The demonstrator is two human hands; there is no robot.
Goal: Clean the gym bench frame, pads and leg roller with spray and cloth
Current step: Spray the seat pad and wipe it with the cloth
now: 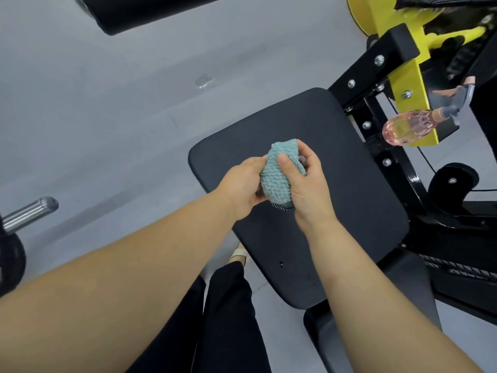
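A bunched teal cloth is held between both hands above the black seat pad. My left hand grips its left side, and my right hand grips its right side with the thumb across the front. A spray bottle of pink liquid with a grey trigger hangs on the machine's yellow and black frame at the upper right. The black leg roller lies at the top left, partly out of view.
A grey floor spreads to the left with a wet spot on it. A chrome weight peg and a black plate sit at the left edge. My black-trousered legs are below the pad. A black base and pulley wheel stand at right.
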